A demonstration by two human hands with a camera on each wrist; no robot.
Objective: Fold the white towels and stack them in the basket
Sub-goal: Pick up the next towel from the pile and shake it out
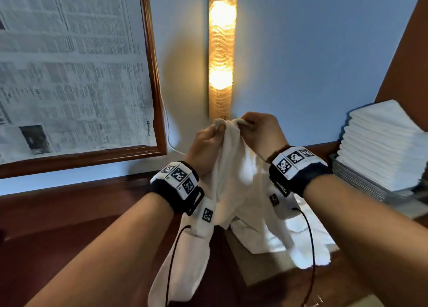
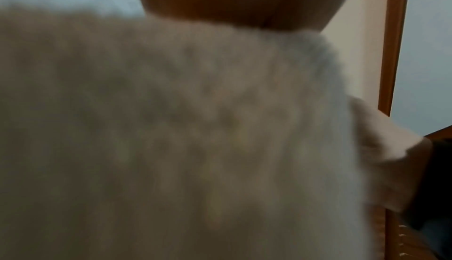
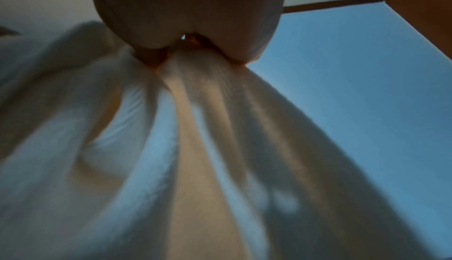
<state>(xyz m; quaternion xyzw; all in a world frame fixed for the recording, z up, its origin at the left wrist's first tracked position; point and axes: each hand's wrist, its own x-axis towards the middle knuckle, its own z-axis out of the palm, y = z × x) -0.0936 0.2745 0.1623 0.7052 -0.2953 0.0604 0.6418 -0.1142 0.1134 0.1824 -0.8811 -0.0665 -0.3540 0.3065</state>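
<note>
Forearms: both reach in from the near edge, each wrist wearing a dark band with black-and-white square markers and a thin black cable hanging down.
Left hand: raised above the bench, its grip closed with fingers curled round the top edge of the white towel.
Right hand: just beside the left hand, its grip likewise closed, pinching the same top edge; the right wrist view shows cloth bunched under the fingers.
Towel position: it hangs from both hands, draping down between the forearms toward the near side, its lower part partly hidden behind the left wrist band.
Loose pile: more white cloth lies rumpled on the dark wooden bench, behind and to the right of the hanging towel.
Folded stack: neat white towels rise high out of the basket at the far right.
Wall: a lit vertical lamp stands straight beyond the hands; a wooden frame lined with newspaper fills the far left.
Left wrist view: blurred towel blocks nearly everything.
</note>
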